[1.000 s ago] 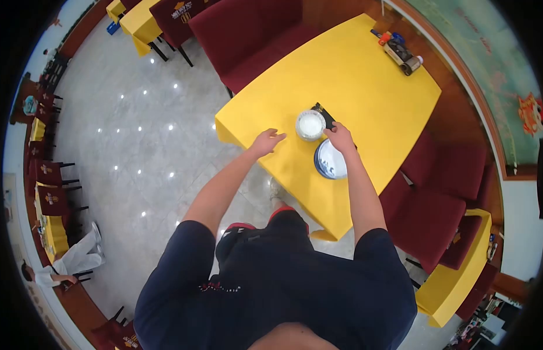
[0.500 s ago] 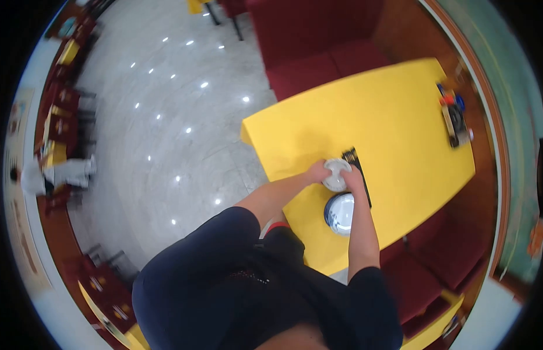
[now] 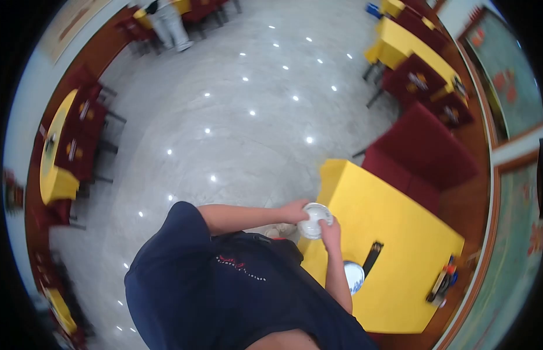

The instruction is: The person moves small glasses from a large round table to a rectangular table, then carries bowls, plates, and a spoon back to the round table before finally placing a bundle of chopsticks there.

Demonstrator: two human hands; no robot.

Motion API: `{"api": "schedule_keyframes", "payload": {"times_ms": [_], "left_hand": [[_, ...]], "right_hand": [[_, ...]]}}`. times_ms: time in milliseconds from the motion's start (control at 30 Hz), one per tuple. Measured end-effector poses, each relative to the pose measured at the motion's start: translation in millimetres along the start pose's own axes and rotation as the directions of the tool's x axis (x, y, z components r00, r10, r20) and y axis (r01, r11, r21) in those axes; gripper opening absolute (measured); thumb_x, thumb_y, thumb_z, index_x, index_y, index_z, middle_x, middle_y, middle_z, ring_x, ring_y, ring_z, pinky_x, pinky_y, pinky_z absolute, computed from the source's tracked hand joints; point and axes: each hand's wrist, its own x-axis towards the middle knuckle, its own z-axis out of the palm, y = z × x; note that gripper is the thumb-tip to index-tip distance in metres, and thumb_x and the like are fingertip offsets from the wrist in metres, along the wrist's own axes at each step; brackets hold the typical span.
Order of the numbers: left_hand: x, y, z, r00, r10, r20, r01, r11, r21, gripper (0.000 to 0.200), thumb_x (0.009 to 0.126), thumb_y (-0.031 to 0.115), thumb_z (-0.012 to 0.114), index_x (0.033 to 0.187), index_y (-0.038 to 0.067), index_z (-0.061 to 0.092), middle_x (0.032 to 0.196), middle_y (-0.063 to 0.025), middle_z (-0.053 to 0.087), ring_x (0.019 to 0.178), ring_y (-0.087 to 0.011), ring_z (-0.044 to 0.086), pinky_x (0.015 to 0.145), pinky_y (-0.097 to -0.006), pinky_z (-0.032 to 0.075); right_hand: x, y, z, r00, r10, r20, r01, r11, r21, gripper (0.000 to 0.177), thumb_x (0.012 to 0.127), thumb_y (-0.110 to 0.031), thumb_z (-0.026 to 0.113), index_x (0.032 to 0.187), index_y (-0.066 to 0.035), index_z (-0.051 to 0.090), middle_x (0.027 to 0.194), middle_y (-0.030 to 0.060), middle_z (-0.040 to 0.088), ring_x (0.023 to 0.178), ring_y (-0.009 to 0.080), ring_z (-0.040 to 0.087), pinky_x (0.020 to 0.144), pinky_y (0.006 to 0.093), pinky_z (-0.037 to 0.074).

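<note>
A white bowl (image 3: 316, 223) is held up near the left end of the yellow-covered table (image 3: 388, 233), its round white side facing me. My left hand (image 3: 296, 211) grips its left rim. My right hand (image 3: 331, 232) is closed on its right side, thumb across the edge. Below my right forearm, a blue-and-white dish (image 3: 354, 277) rests on the table, partly hidden by that arm. Beside it lies a long, narrow black packet (image 3: 373, 258) with gold markings.
A dark caddy (image 3: 439, 289) with small items stands at the table's wall side. A dark red bench seat (image 3: 420, 154) adjoins the far side. More tables (image 3: 408, 44) and chairs line the walls. Another person's light trousers (image 3: 166, 26) show at top left.
My view has swung left, so the table sits lower and further right. Both hands have carried the bowl from above the dish and packet toward the table's left end.
</note>
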Motion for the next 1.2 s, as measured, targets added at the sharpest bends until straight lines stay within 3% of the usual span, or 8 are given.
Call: {"api": "schedule_keyframes", "payload": {"times_ms": [167, 233, 433, 567, 733, 867, 1000, 1200], "left_hand": [[-152.6, -31.8, -71.9, 0.886, -0.074, -0.458, 0.026, 0.994, -0.110, 0.051, 0.064, 0.014, 0.058, 0.111, -0.001, 0.045, 0.101, -0.0169, 0.054, 0.090, -0.0229, 0.054, 0.079, -0.0321, 0.043], [-203.3, -57.6, -86.3, 0.803, -0.166, -0.572, 0.024, 0.968, -0.248, 0.050, 0.066, 0.013, 0.058, 0.111, -0.002, 0.045, 0.101, -0.0164, 0.054, 0.090, -0.0223, 0.054, 0.079, -0.0314, 0.042], [-342.3, -164.5, -107.2, 0.452, -0.292, -0.843, -0.223, 0.878, -0.424, 0.046, 0.066, 0.011, 0.057, 0.109, -0.003, 0.045, 0.097, -0.0169, 0.055, 0.088, -0.0235, 0.055, 0.075, -0.0311, 0.044], [-394.9, -185.9, -84.9, 0.188, -0.447, -0.874, -0.322, 0.813, -0.485, 0.044, 0.067, 0.007, 0.056, 0.109, -0.002, 0.046, 0.096, -0.0139, 0.055, 0.087, -0.0196, 0.054, 0.074, -0.0293, 0.044], [-417.6, -199.5, -67.1, 0.149, -0.703, -0.695, -0.596, 0.497, -0.631, 0.044, 0.066, 0.006, 0.056, 0.108, -0.004, 0.046, 0.096, -0.0143, 0.056, 0.087, -0.0200, 0.055, 0.074, -0.0293, 0.044], [-435.1, -237.2, -85.8, 0.036, -0.698, -0.715, -0.594, 0.560, -0.577, 0.046, 0.066, 0.008, 0.057, 0.109, -0.003, 0.046, 0.096, -0.0138, 0.056, 0.087, -0.0195, 0.055, 0.075, -0.0293, 0.043], [-458.8, -262.0, -132.2, -0.058, -0.671, -0.739, -0.546, 0.641, -0.539, 0.047, 0.066, 0.009, 0.058, 0.110, -0.002, 0.047, 0.096, -0.0142, 0.056, 0.087, -0.0199, 0.055, 0.075, -0.0293, 0.043], [-523.5, -266.6, -194.9, -0.025, -0.738, -0.674, -0.545, 0.575, -0.609, 0.047, 0.066, 0.010, 0.058, 0.110, -0.002, 0.046, 0.095, -0.0148, 0.056, 0.086, -0.0214, 0.054, 0.075, -0.0292, 0.043]], "right_hand": [[-11.3, -65.2, 123.4, 0.926, -0.182, 0.330, 0.248, 0.954, -0.168, 0.039, 0.067, -0.018, 0.055, 0.099, 0.005, 0.051, 0.088, 0.0186, 0.058, 0.083, 0.0262, 0.057, 0.072, 0.0326, 0.043], [-34.7, -107.6, 168.1, 0.796, -0.230, 0.560, 0.396, 0.898, -0.194, 0.042, 0.067, -0.020, 0.055, 0.100, 0.005, 0.051, 0.090, 0.0198, 0.058, 0.086, 0.0279, 0.056, 0.074, 0.0337, 0.043], [-118.3, -159.4, 324.0, 0.424, -0.224, 0.877, 0.678, 0.720, -0.145, 0.044, 0.067, -0.022, 0.055, 0.102, 0.004, 0.051, 0.093, 0.0206, 0.057, 0.088, 0.0297, 0.056, 0.076, 0.0346, 0.043], [-160.0, -167.8, 387.7, 0.199, -0.147, 0.969, 0.765, 0.642, -0.060, 0.045, 0.067, -0.024, 0.055, 0.103, 0.003, 0.050, 0.093, 0.0205, 0.057, 0.088, 0.0297, 0.056, 0.076, 0.0348, 0.043], [-190.1, -167.4, 436.9, 0.014, 0.055, 0.998, 0.862, 0.506, -0.040, 0.046, 0.067, -0.025, 0.055, 0.102, 0.004, 0.050, 0.092, 0.0211, 0.057, 0.087, 0.0304, 0.056, 0.076, 0.0349, 0.043], [-202.1, -174.5, 490.1, -0.143, 0.101, 0.985, 0.830, 0.555, 0.063, 0.044, 0.068, -0.022, 0.054, 0.102, 0.005, 0.049, 0.093, 0.0215, 0.056, 0.087, 0.0309, 0.055, 0.076, 0.0347, 0.043], [-209.7, -195.2, 546.0, -0.219, 0.058, 0.974, 0.789, 0.597, 0.142, 0.043, 0.069, -0.020, 0.054, 0.103, 0.005, 0.049, 0.093, 0.0215, 0.056, 0.087, 0.0306, 0.055, 0.076, 0.0345, 0.043], [-243.7, -233.5, 630.4, -0.228, 0.106, 0.968, 0.811, 0.570, 0.129, 0.045, 0.067, -0.023, 0.055, 0.101, 0.006, 0.049, 0.094, 0.0235, 0.055, 0.090, 0.0331, 0.054, 0.078, 0.0363, 0.042]]}}
